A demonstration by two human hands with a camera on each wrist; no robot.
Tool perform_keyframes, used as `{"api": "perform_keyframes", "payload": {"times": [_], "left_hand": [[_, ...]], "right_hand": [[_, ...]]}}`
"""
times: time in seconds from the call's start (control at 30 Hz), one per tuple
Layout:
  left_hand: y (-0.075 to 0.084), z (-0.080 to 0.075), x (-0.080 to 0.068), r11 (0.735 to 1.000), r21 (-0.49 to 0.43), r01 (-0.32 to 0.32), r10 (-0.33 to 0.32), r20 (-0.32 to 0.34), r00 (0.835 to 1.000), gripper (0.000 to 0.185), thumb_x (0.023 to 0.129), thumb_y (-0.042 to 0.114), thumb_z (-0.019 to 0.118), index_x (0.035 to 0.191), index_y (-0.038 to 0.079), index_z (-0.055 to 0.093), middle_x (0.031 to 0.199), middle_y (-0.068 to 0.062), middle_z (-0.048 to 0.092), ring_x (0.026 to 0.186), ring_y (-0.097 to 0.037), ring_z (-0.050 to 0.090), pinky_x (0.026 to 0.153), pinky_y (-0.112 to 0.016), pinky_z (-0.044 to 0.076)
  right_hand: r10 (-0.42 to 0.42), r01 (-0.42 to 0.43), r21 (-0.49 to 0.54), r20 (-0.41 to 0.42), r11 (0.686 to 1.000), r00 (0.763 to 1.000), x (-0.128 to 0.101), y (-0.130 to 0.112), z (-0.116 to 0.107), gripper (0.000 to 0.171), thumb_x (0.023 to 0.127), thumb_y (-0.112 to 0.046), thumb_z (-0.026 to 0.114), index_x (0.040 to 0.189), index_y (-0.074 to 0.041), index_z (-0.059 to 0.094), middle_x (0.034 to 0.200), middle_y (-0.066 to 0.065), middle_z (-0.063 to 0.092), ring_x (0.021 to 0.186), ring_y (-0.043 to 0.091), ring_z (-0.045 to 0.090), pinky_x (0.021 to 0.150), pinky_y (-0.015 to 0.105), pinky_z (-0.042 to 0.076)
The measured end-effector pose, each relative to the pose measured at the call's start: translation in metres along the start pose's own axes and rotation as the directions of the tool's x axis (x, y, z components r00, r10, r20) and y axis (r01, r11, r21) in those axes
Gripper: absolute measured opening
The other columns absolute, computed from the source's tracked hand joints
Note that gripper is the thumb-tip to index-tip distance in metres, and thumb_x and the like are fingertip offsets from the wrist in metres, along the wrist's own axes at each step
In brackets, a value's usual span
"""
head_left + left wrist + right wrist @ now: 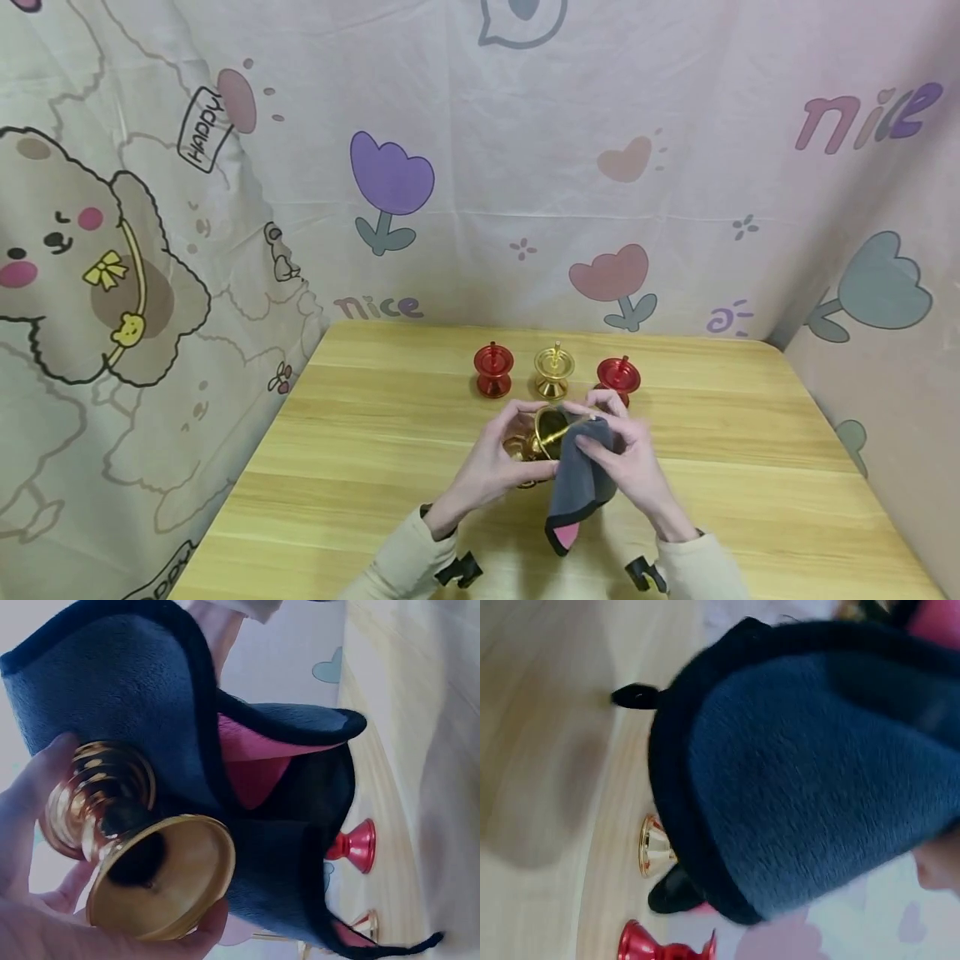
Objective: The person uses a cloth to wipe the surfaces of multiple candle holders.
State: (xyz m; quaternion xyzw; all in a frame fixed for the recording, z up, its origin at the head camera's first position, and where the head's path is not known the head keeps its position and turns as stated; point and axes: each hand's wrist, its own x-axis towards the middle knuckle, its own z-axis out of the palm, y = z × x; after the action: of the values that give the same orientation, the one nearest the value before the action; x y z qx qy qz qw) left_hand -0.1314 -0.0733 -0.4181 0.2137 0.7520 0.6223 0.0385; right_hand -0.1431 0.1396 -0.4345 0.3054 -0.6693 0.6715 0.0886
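My left hand (483, 458) grips a shiny gold candle holder (161, 881), tipped on its side above the table. In the left wrist view my fingers and thumb lie around its ringed dish end and its flared hollow foot. My right hand (633, 454) pinches a grey cleaning cloth (581, 479) with black edging and a pink underside. The cloth overlaps the holder's dish and pin in the head view and hangs down in folds. Much of the cloth's contact with the holder is hidden by the fabric itself.
Behind my hands stand a red candle holder (493, 379), a gold one (553, 383) and another red one (618, 375), the last partly hidden by my right hand. All are upright on the wooden table (360, 467). A printed curtain (465, 208) hangs behind.
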Motion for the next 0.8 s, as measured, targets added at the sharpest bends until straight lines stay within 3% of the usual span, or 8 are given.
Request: {"api": "perform_keyframes", "payload": {"times": [0.1,0.2,0.27,0.4,0.53,0.7,0.8], "left_hand": [[-0.001,-0.002,0.001,0.997,-0.062,0.034,-0.035,-0.017,0.999,0.064,0.081,0.014,0.084,0.137,0.012,0.053,0.119,-0.015,0.065,0.103,-0.015,0.061,0.091,-0.027,0.052],[-0.001,-0.003,0.001,0.992,-0.117,0.05,-0.052,-0.015,0.999,0.063,0.082,0.017,0.084,0.137,0.013,0.053,0.123,-0.016,0.063,0.104,-0.016,0.061,0.09,-0.027,0.053],[-0.002,-0.003,0.001,0.985,-0.163,0.061,-0.063,-0.006,0.998,0.063,0.083,0.019,0.083,0.138,0.012,0.053,0.125,-0.017,0.063,0.105,-0.014,0.061,0.091,-0.026,0.052],[-0.003,-0.003,0.002,0.955,-0.283,0.088,-0.088,0.011,0.996,0.063,0.085,0.016,0.081,0.139,0.004,0.051,0.127,-0.018,0.063,0.107,-0.011,0.062,0.093,-0.024,0.052],[-0.003,-0.001,0.003,0.921,-0.369,0.125,-0.125,0.025,0.992,0.064,0.088,0.011,0.077,0.142,-0.002,0.046,0.123,-0.009,0.065,0.105,-0.008,0.063,0.091,-0.023,0.053],[-0.001,0.001,0.003,0.881,-0.437,0.182,-0.18,0.047,0.983,0.062,0.091,0.01,0.074,0.143,-0.005,0.044,0.117,0.001,0.066,0.102,-0.007,0.065,0.085,-0.022,0.056],[0.001,0.002,0.002,0.847,-0.479,0.229,-0.211,0.092,0.973,0.066,0.091,0.017,0.075,0.145,-0.003,0.043,0.113,0.005,0.067,0.091,-0.005,0.066,0.07,-0.018,0.055]], "right_hand": [[-0.086,0.065,-0.195,-0.099,0.979,0.991,-0.004,-0.001,0.011,0.03,0.083,0.019,0.066,0.111,0.009,0.07,0.115,-0.002,0.057,0.116,-0.001,0.054,0.096,0.011,0.044],[-0.213,0.173,-0.223,-0.169,0.959,0.962,-0.005,0.0,0.015,0.034,0.076,0.023,0.07,0.106,0.006,0.072,0.108,0.006,0.065,0.107,0.003,0.062,0.089,0.012,0.051],[-0.303,0.267,-0.205,-0.173,0.942,0.937,-0.005,0.003,0.015,0.034,0.074,0.021,0.074,0.104,0.006,0.073,0.105,0.012,0.068,0.105,0.009,0.065,0.09,0.015,0.052],[-0.463,0.445,-0.184,-0.07,0.877,0.883,-0.004,0.007,0.012,0.027,0.08,0.001,0.081,0.105,0.008,0.072,0.107,0.021,0.068,0.113,0.021,0.065,0.102,0.021,0.05],[-0.573,0.561,-0.262,0.036,0.785,0.819,0.0,0.006,0.011,0.033,0.087,-0.016,0.079,0.108,0.009,0.071,0.108,0.024,0.066,0.115,0.026,0.062,0.108,0.024,0.047],[-0.648,0.62,-0.411,0.089,0.668,0.757,0.006,0.0,0.012,0.024,0.097,-0.014,0.066,0.104,0.008,0.071,0.101,0.024,0.067,0.106,0.031,0.063,0.11,0.026,0.047],[-0.694,0.658,-0.436,0.098,0.614,0.713,0.01,-0.001,0.01,0.02,0.099,-0.007,0.062,0.098,0.01,0.071,0.096,0.024,0.068,0.098,0.033,0.065,0.107,0.03,0.05]]}}
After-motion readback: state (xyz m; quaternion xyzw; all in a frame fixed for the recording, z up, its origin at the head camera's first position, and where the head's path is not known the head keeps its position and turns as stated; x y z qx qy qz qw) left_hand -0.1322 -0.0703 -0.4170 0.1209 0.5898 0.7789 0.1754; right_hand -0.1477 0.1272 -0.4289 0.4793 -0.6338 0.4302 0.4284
